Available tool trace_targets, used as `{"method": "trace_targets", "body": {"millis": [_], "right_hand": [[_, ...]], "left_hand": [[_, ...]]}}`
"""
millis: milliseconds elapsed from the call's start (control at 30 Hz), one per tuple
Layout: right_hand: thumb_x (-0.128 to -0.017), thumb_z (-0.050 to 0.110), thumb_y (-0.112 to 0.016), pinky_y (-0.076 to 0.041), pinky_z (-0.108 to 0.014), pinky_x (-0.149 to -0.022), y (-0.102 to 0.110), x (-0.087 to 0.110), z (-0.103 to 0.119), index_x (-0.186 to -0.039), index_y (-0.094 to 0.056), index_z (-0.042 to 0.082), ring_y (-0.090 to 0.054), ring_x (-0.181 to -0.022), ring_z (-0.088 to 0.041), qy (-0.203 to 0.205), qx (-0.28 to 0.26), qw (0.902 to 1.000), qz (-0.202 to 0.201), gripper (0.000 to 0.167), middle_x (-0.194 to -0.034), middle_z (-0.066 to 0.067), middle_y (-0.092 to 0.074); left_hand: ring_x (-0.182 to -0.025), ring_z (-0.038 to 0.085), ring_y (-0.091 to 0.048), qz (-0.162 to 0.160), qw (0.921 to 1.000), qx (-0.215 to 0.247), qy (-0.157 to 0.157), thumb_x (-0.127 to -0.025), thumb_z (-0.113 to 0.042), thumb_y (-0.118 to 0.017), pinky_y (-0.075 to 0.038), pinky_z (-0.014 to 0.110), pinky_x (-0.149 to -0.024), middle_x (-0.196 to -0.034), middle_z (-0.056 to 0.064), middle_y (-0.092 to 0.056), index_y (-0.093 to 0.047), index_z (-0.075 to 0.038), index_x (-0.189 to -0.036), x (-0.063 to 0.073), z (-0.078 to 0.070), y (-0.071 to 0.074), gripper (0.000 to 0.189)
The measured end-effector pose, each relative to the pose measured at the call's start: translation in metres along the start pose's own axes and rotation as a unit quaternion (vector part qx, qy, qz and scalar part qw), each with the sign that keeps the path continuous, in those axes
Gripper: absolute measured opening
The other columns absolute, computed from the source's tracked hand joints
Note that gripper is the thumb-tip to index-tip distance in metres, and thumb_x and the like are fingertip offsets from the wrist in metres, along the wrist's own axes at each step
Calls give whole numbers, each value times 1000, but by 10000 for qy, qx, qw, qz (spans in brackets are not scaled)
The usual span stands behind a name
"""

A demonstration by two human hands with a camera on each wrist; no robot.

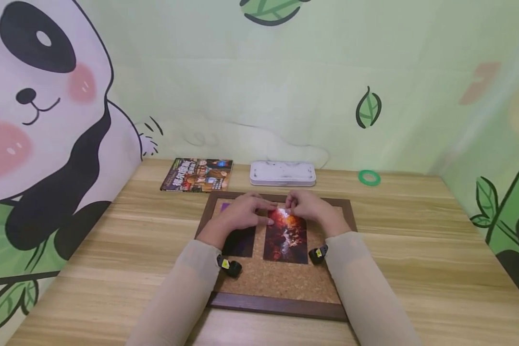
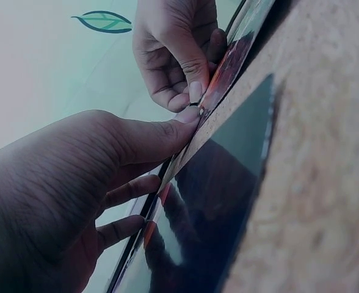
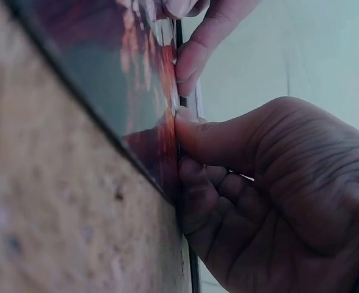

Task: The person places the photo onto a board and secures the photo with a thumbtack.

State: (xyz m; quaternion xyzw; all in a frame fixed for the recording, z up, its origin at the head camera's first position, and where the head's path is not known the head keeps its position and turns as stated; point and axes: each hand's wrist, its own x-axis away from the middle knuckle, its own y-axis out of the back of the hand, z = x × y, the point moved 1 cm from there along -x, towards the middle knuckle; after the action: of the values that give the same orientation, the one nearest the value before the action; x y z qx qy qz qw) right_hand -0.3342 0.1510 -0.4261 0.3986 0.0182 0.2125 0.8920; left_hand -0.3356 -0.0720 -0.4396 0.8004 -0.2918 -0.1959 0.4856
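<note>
An orange-red glossy picture card (image 1: 286, 238) lies on a cork board (image 1: 281, 281) with a dark wooden frame. My left hand (image 1: 244, 211) reaches over the board, thumb at the card's upper left and other fingers spread along the top. At the card's top edge, my right hand (image 1: 309, 206) pinches with thumb and curled forefinger. Both thumbs come close together there in the left wrist view; a tiny dark spot between them is too small to identify. A second, dark picture card (image 1: 243, 242) lies to the left, partly hidden by my left hand and forearm.
Behind the board stand a comic-style book (image 1: 199, 175), a white tin case (image 1: 283, 173) and a green tape roll (image 1: 369, 178). Everything sits on a wooden table (image 1: 415, 269), with a panda-printed cloth (image 1: 207, 86) hanging around it.
</note>
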Motion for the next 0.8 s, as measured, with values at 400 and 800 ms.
{"method": "trace_targets", "body": {"millis": [400, 800], "right_hand": [[-91, 12, -71, -48, -34, -76, -2, 1, -18, -98, -66, 6, -58, -86, -21, 400, -523, 9974, -299, 11, -92, -7, -63], [-94, 17, -70, -48, -37, -80, -1, 4, -16, -102, -67, 7, -58, -90, -21, 574, -473, 9969, -244, 13, -95, -6, -64]], "left_hand": [[-120, 15, -50, 18, 10000, 59, 15, -92, -42, -72, -42, 40, -102, -134, -11, -64, -67, -26, -134, 1, -1, 1, 45], [-117, 14, -51, -10, 10000, 0, 9, -92, -43, -73, -43, 39, -99, -133, -11, -64, -67, -26, -134, 1, -1, 1, 46]]}}
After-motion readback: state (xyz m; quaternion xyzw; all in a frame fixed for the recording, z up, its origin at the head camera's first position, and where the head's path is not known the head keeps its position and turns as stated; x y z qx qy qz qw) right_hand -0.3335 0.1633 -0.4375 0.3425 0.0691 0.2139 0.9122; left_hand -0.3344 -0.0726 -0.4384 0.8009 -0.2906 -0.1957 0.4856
